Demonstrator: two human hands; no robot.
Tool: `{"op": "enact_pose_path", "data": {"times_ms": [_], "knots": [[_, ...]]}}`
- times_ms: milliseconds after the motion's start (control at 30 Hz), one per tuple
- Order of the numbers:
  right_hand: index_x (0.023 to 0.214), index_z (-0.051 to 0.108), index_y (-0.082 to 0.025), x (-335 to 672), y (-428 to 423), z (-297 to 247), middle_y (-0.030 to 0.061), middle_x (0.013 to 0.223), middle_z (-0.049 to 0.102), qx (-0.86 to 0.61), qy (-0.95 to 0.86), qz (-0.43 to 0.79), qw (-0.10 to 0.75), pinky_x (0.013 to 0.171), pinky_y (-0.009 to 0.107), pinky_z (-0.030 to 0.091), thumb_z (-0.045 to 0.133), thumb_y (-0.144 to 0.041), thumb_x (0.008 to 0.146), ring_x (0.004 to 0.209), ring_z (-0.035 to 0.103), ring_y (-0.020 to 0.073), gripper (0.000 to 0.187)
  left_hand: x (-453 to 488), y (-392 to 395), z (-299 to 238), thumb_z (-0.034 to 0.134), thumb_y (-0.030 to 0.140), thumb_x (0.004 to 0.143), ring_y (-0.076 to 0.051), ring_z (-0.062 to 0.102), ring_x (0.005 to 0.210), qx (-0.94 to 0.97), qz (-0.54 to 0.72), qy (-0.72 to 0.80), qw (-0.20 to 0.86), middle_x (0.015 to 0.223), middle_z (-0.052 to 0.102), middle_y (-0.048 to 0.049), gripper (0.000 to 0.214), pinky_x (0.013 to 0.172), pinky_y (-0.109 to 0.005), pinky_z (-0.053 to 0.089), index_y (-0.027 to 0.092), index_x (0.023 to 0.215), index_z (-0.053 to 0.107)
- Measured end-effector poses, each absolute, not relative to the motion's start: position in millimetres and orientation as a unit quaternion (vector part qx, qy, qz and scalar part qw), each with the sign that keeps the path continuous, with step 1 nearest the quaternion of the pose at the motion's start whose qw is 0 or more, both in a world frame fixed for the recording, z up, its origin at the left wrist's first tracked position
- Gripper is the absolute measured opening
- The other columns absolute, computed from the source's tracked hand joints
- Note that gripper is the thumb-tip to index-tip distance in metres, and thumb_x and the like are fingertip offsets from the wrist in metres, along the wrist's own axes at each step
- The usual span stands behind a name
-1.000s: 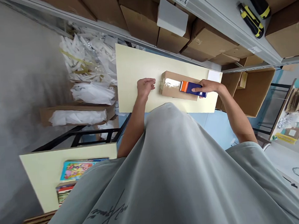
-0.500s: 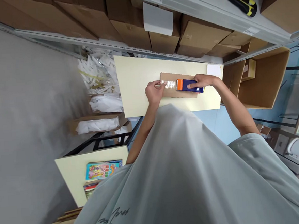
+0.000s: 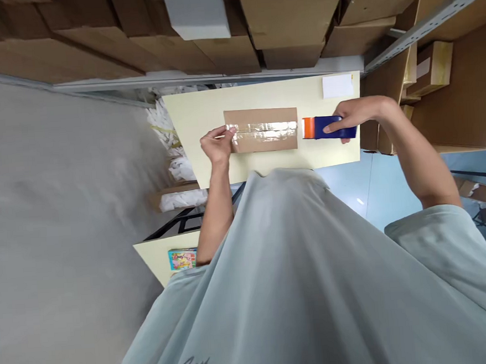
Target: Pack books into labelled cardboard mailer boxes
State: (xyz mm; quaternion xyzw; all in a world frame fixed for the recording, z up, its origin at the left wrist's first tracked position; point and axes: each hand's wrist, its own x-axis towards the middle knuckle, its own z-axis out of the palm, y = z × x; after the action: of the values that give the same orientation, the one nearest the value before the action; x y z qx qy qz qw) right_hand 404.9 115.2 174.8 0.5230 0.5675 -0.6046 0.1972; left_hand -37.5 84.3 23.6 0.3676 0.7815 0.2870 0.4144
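Observation:
A flat brown cardboard box (image 3: 265, 139) lies on the pale yellow table (image 3: 204, 110), with a shiny strip of clear tape (image 3: 264, 128) running along its top. My left hand (image 3: 216, 145) rests at the box's left end, fingers curled and pressed on the tape there. My right hand (image 3: 357, 116) grips a blue and orange tape dispenser (image 3: 322, 128) just past the box's right end, its orange head close to the box edge.
A white slip of paper (image 3: 337, 85) lies at the table's far right corner. Shelving with brown boxes (image 3: 289, 12) and a white box (image 3: 195, 10) runs behind the table. Open cartons (image 3: 460, 78) stand at the right. Bags of white packing (image 3: 175, 164) sit left, and a second table holds colourful books (image 3: 182, 259).
My right hand has drawn the dispenser rightward across the box and off its end, leaving tape along the top. My left hand moved onto the box's left end.

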Motion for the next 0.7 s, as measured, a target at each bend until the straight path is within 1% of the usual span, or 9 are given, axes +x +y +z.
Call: {"op": "enact_pose_path", "data": {"times_ms": [100, 200, 267, 333, 400, 467, 533, 633, 700], "knots": [[0.097, 0.090, -0.022, 461.2, 106.7, 164.4, 0.0090, 0.088, 0.089, 0.543, 0.575, -0.578, 0.200, 0.079, 0.044, 0.068, 0.089, -0.093, 0.078, 0.086, 0.085, 0.0316, 0.073, -35.8, 89.0, 21.8, 0.092, 0.025, 0.076, -0.024, 0.081, 0.098, 0.368, 0.281, 0.791, 0.401, 0.091, 0.081, -0.0058, 0.015, 0.088, -0.034, 0.069, 0.018, 0.084, 0.080], [0.098, 0.091, -0.023, 474.2, 105.9, 139.4, 0.0083, 0.085, 0.088, 0.539, 0.581, -0.580, 0.189, 0.081, 0.045, 0.068, 0.091, -0.090, 0.078, 0.089, 0.086, 0.0338, 0.071, -33.4, 91.1, 22.8, 0.095, 0.027, 0.073, -0.027, 0.082, 0.099, 0.367, 0.285, 0.794, 0.392, 0.088, 0.081, -0.0053, 0.019, 0.089, -0.039, 0.071, 0.019, 0.081, 0.079], [0.098, 0.091, -0.022, 466.9, 107.9, 119.7, 0.0086, 0.080, 0.086, 0.530, 0.578, -0.593, 0.182, 0.081, 0.044, 0.067, 0.095, -0.087, 0.076, 0.092, 0.087, 0.0364, 0.069, -30.9, 90.9, 25.5, 0.096, 0.028, 0.073, -0.029, 0.082, 0.100, 0.366, 0.285, 0.798, 0.385, 0.089, 0.081, -0.0046, 0.020, 0.094, -0.045, 0.072, 0.020, 0.083, 0.080], [0.097, 0.089, -0.021, 455.4, 109.7, 103.4, 0.0091, 0.075, 0.084, 0.523, 0.571, -0.606, 0.181, 0.080, 0.044, 0.066, 0.096, -0.085, 0.076, 0.092, 0.086, 0.0377, 0.068, -27.5, 90.0, 29.3, 0.096, 0.027, 0.075, -0.029, 0.081, 0.102, 0.363, 0.281, 0.803, 0.379, 0.090, 0.082, -0.0031, 0.021, 0.104, -0.050, 0.070, 0.019, 0.088, 0.081], [0.092, 0.087, -0.021, 442.9, 110.0, 93.5, 0.0097, 0.070, 0.081, 0.526, 0.564, -0.608, 0.190, 0.080, 0.045, 0.065, 0.096, -0.083, 0.077, 0.088, 0.085, 0.0374, 0.065, -23.6, 89.1, 33.3, 0.095, 0.026, 0.080, -0.027, 0.080, 0.103, 0.359, 0.272, 0.810, 0.375, 0.090, 0.082, -0.0017, 0.020, 0.112, -0.053, 0.067, 0.017, 0.091, 0.081], [0.088, 0.084, -0.020, 428.7, 108.7, 90.2, 0.0104, 0.066, 0.079, 0.538, 0.566, -0.588, 0.210, 0.081, 0.046, 0.064, 0.096, -0.080, 0.079, 0.084, 0.084, 0.0371, 0.062, -19.9, 88.3, 37.0, 0.093, 0.023, 0.083, -0.024, 0.079, 0.102, 0.355, 0.268, 0.815, 0.371, 0.088, 0.081, -0.0011, 0.018, 0.114, -0.051, 0.065, 0.015, 0.090, 0.079], [0.088, 0.082, -0.020, 411.7, 106.1, 91.1, 0.0106, 0.064, 0.078, 0.552, 0.581, -0.551, 0.234, 0.084, 0.048, 0.063, 0.092, -0.077, 0.086, 0.081, 0.083, 0.0371, 0.058, -17.3, 87.5, 39.8, 0.091, 0.020, 0.083, -0.023, 0.080, 0.098, 0.351, 0.272, 0.818, 0.365, 0.086, 0.079, -0.0010, 0.014, 0.109, -0.046, 0.067, 0.015, 0.085, 0.078], [0.098, 0.080, -0.018, 382.3, 100.4, 90.9, 0.0106, 0.065, 0.078, 0.575, 0.601, -0.490, 0.260, 0.092, 0.050, 0.061, 0.086, -0.062, 0.098, 0.085, 0.083, 0.0383, 0.044, -16.2, 85.8, 41.7, 0.090, 0.019, 0.078, -0.023, 0.081, 0.093, 0.345, 0.271, 0.824, 0.360, 0.082, 0.078, -0.0012, 0.015, 0.095, -0.039, 0.071, 0.018, 0.079, 0.076], [0.104, 0.079, -0.018, 363.2, 95.7, 85.0, 0.0110, 0.065, 0.077, 0.595, 0.602, -0.471, 0.249, 0.096, 0.051, 0.060, 0.084, -0.054, 0.100, 0.091, 0.084, 0.0404, 0.036, -17.2, 84.5, 41.2, 0.091, 0.023, 0.076, -0.024, 0.081, 0.094, 0.345, 0.266, 0.824, 0.361, 0.082, 0.079, -0.0019, 0.015, 0.091, -0.038, 0.072, 0.019, 0.080, 0.077]]}}
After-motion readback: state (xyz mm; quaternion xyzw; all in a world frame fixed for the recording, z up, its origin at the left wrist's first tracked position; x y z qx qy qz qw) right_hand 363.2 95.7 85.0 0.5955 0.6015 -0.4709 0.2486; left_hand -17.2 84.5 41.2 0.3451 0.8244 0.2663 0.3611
